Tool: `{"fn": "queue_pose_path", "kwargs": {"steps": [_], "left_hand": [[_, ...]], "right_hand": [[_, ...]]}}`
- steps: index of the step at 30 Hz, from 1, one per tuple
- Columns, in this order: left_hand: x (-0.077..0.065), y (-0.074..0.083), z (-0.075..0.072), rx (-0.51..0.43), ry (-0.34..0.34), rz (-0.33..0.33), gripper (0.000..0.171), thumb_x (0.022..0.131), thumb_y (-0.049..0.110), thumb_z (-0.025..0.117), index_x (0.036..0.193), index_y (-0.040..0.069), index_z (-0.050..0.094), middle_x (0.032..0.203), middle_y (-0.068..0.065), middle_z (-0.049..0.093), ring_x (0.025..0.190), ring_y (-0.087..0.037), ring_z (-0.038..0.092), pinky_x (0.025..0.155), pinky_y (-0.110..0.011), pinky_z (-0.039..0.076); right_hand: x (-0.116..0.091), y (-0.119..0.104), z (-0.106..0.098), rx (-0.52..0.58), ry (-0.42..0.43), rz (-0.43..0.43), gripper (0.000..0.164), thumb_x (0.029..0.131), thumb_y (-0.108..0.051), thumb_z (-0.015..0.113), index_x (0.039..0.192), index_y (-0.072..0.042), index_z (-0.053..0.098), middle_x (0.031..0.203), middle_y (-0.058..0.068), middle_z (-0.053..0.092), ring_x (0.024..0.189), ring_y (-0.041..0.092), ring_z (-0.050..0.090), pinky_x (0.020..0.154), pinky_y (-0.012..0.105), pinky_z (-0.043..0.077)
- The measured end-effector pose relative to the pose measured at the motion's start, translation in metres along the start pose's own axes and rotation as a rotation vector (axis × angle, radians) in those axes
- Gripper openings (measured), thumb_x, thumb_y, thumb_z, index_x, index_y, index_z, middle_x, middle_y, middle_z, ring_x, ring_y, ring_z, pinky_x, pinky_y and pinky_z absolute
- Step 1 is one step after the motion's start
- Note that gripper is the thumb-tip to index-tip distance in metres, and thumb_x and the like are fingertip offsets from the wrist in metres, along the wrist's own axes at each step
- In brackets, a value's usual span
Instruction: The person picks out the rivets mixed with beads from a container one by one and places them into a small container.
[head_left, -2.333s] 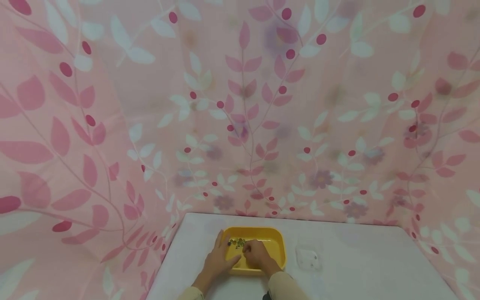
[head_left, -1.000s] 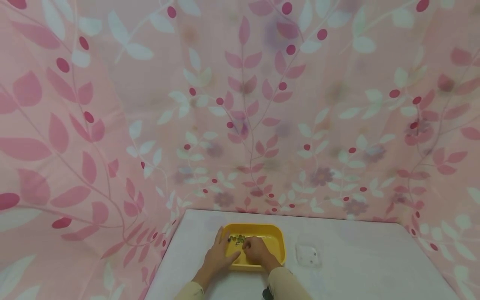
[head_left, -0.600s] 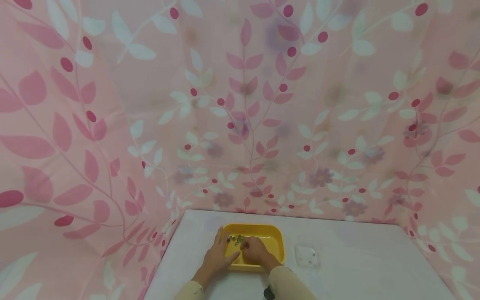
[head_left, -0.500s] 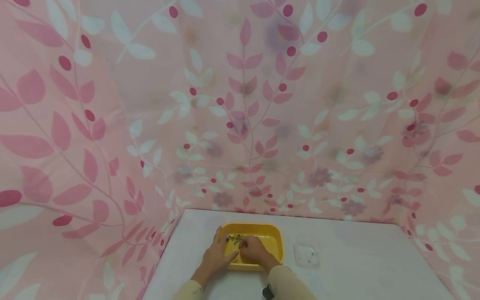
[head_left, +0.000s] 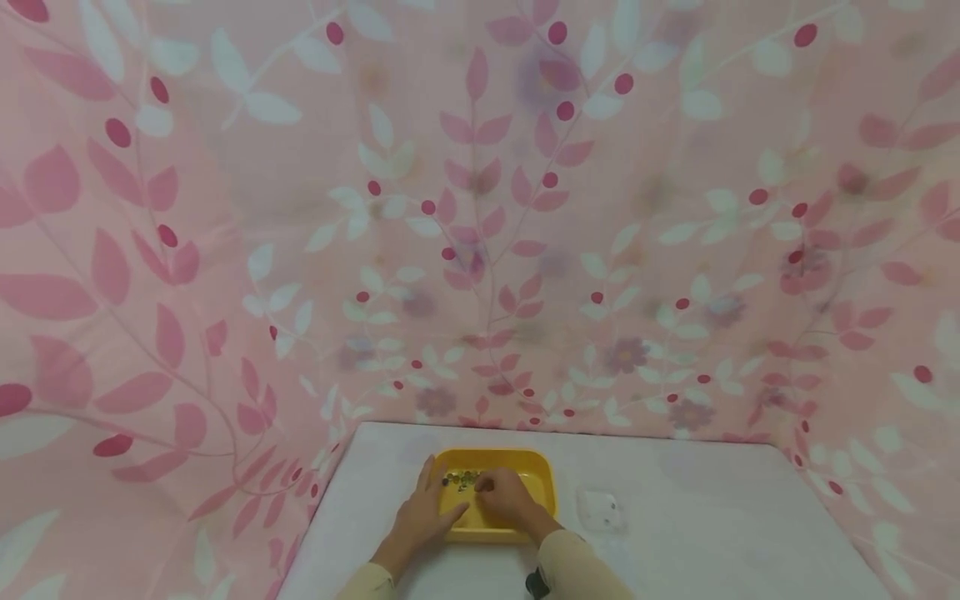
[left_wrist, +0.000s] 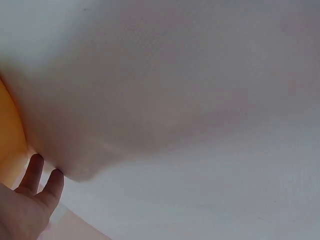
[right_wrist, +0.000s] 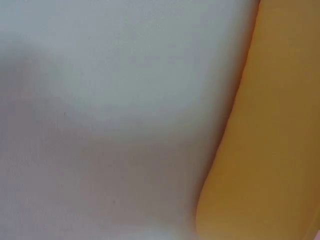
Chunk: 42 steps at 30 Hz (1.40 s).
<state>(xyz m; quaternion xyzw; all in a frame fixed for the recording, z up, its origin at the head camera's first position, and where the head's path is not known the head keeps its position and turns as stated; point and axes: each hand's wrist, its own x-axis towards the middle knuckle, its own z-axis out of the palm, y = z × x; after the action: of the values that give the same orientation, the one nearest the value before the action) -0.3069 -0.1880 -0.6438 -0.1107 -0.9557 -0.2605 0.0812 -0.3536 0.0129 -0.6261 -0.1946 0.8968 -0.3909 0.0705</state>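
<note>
A yellow tray (head_left: 536, 467) lies on the white table, and several small round greenish glass beads (head_left: 467, 478) are grouped in its far left part. My left hand (head_left: 422, 515) rests along the tray's left side, its fingers stretched out and the thumb reaching over the near left corner. In the left wrist view, two fingertips (left_wrist: 36, 160) of it lie beside the yellow wall. My right hand (head_left: 506, 497) is inside the tray with curled fingers, right beside the beads. What lies between its fingertips is hidden. The right wrist view has only the tray's outer wall (right_wrist: 270, 130) and the table.
A clear plastic box (head_left: 600, 510) with a few small dark bits stands right of the tray. White table (head_left: 697, 517) extends beyond it. Pink leaf-patterned curtain (head_left: 480, 350) closes off the back and sides. A dark object (head_left: 536, 583) sits by the right sleeve.
My right hand has shifted slightly toward the tray's far side, closer to the beads. My left hand keeps its place on the tray. The head view has turned slightly right.
</note>
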Motion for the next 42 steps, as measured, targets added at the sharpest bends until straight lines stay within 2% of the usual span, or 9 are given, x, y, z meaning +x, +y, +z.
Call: {"fn": "queue_pose_path", "kwargs": {"steps": [5, 10, 14, 18, 22, 29, 34, 42], "left_hand": [[-0.001, 0.0, -0.003, 0.009, -0.047, 0.004, 0.106, 0.086, 0.066, 0.061, 0.152, -0.009, 0.025, 0.161, -0.028, 0.017, 0.117, -0.046, 0.058, 0.076, -0.052, 0.056], [0.004, 0.005, -0.012, 0.034, -0.094, -0.041, 0.11, 0.083, 0.066, 0.066, 0.154, -0.005, 0.022, 0.162, -0.025, 0.017, 0.128, -0.05, 0.048, 0.091, -0.062, 0.049], [0.009, 0.01, -0.018, 0.059, -0.093, -0.061, 0.109, 0.082, 0.068, 0.064, 0.154, -0.002, 0.024, 0.161, -0.025, 0.02, 0.136, -0.049, 0.039, 0.099, -0.068, 0.04], [0.013, 0.013, -0.02, 0.088, -0.087, -0.051, 0.112, 0.082, 0.074, 0.059, 0.156, 0.0, 0.019, 0.164, -0.021, 0.017, 0.145, -0.041, 0.03, 0.108, -0.065, 0.033], [0.016, 0.017, -0.021, 0.09, -0.096, -0.02, 0.114, 0.083, 0.075, 0.057, 0.157, -0.001, 0.015, 0.165, -0.02, 0.013, 0.149, -0.039, 0.022, 0.113, -0.068, 0.024], [0.013, 0.017, -0.017, 0.166, -0.186, -0.049, 0.121, 0.079, 0.078, 0.058, 0.155, -0.005, 0.016, 0.164, -0.023, 0.012, 0.15, -0.041, 0.017, 0.113, -0.066, 0.026], [0.011, 0.014, -0.014, 0.177, -0.148, -0.015, 0.124, 0.075, 0.08, 0.06, 0.154, -0.007, 0.019, 0.163, -0.026, 0.015, 0.149, -0.044, 0.02, 0.113, -0.062, 0.029], [0.005, 0.01, -0.009, 0.139, -0.085, 0.014, 0.122, 0.076, 0.077, 0.062, 0.152, -0.01, 0.024, 0.16, -0.03, 0.018, 0.145, -0.049, 0.025, 0.11, -0.063, 0.032]], "right_hand": [[-0.004, 0.001, -0.005, -0.006, 0.025, 0.015, 0.01, 0.088, -0.009, 0.07, 0.094, -0.007, 0.077, 0.086, -0.002, 0.071, 0.078, 0.011, 0.058, 0.073, 0.032, 0.056], [-0.008, 0.001, -0.011, 0.019, 0.031, 0.04, 0.01, 0.089, -0.011, 0.07, 0.097, -0.006, 0.076, 0.085, -0.006, 0.069, 0.076, 0.011, 0.057, 0.07, 0.029, 0.054], [-0.01, -0.001, -0.018, 0.006, 0.028, 0.012, 0.011, 0.09, -0.013, 0.071, 0.096, -0.006, 0.076, 0.084, -0.006, 0.069, 0.074, 0.01, 0.057, 0.069, 0.028, 0.054], [-0.013, -0.001, -0.025, -0.013, 0.025, -0.024, 0.012, 0.09, -0.013, 0.071, 0.097, -0.004, 0.076, 0.085, -0.005, 0.07, 0.074, 0.008, 0.057, 0.067, 0.025, 0.053], [-0.014, -0.001, -0.033, -0.027, 0.04, -0.04, 0.01, 0.09, -0.013, 0.071, 0.096, -0.006, 0.075, 0.086, -0.005, 0.07, 0.075, 0.006, 0.058, 0.066, 0.024, 0.052], [-0.02, -0.004, -0.042, -0.047, 0.104, -0.135, 0.006, 0.088, -0.011, 0.073, 0.089, -0.007, 0.076, 0.085, -0.002, 0.074, 0.075, 0.006, 0.063, 0.066, 0.024, 0.053], [-0.022, -0.006, -0.046, -0.047, 0.138, -0.159, 0.007, 0.088, -0.011, 0.073, 0.089, -0.005, 0.076, 0.083, -0.001, 0.074, 0.074, 0.005, 0.063, 0.065, 0.024, 0.053], [-0.026, -0.003, -0.05, -0.062, 0.12, -0.137, 0.009, 0.088, -0.012, 0.073, 0.092, -0.004, 0.076, 0.084, -0.003, 0.073, 0.075, 0.005, 0.061, 0.068, 0.023, 0.053]]}}
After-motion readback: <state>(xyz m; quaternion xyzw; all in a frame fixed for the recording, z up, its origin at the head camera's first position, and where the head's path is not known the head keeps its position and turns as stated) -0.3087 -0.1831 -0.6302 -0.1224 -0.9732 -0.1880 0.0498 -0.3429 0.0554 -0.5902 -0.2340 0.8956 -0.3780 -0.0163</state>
